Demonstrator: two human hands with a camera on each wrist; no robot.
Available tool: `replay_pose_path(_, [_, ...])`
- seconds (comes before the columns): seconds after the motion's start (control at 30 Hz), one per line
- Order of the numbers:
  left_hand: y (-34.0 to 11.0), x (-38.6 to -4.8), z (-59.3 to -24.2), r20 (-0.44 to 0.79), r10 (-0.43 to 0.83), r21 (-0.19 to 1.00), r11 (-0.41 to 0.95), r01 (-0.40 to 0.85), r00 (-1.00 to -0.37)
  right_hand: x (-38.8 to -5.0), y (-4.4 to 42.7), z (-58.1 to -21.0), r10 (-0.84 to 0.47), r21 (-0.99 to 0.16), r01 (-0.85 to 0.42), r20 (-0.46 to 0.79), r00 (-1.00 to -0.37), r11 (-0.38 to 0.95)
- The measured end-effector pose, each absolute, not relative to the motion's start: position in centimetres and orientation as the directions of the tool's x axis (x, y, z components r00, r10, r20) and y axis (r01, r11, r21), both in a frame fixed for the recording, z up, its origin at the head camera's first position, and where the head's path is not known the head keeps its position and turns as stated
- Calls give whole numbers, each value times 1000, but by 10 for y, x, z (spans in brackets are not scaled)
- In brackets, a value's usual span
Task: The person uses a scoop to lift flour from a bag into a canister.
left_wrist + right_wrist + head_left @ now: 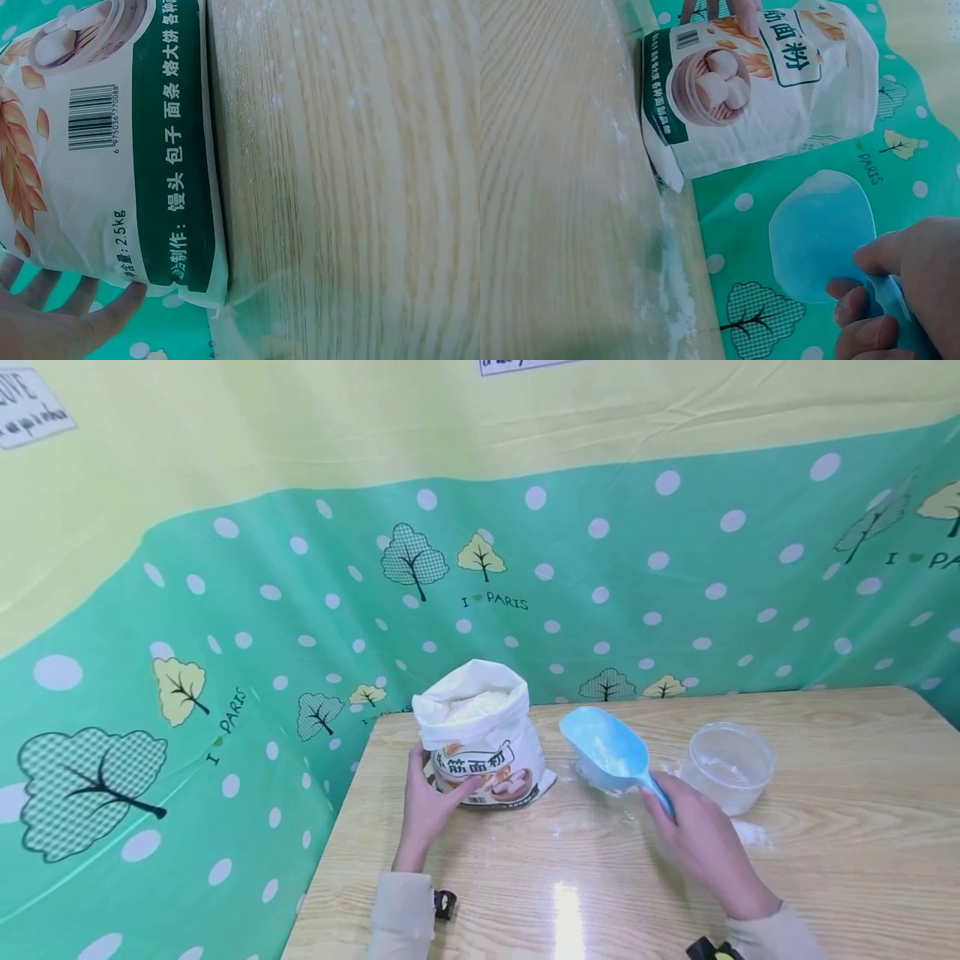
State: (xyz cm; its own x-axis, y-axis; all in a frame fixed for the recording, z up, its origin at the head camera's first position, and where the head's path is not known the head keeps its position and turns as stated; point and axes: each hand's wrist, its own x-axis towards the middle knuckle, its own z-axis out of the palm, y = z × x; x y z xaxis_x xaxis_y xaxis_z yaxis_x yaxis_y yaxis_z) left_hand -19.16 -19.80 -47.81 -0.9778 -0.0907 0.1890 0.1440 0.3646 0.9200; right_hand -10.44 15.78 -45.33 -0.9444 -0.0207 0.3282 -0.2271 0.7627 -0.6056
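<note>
An open white flour bag [491,747] with a printed label stands upright on the table, its top edge rolled out and white flour [478,706] visible inside. My left hand [432,806] holds the bag at its lower left, thumb across the front and fingers around the side. In the right wrist view, the bag [795,105] shows a picture of steamed buns. My right hand [701,839] grips the handle of a light blue scoop [607,747], held between the bag and a clear round container [731,793]. A little white powder clings to the scoop's bowl [821,236].
Spilled flour [752,833] lies on the wooden table [847,768] beside the clear container, with more traces under the scoop. A green and yellow patterned cloth [637,560] hangs behind the table and along its left side.
</note>
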Motion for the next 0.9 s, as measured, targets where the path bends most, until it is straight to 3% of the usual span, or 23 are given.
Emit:
replay_pose_path(0.47, [-200, -193, -480, 185, -93, 924, 355, 141, -978, -124, 169, -406, -130, -504, -304, 351, -927, 808])
replay_pose_path(0.9, [-199, -191, -477, 167, -100, 921, 370, 119, -981, -134, 169, -385, -213, -409, -386, 407, -888, 827])
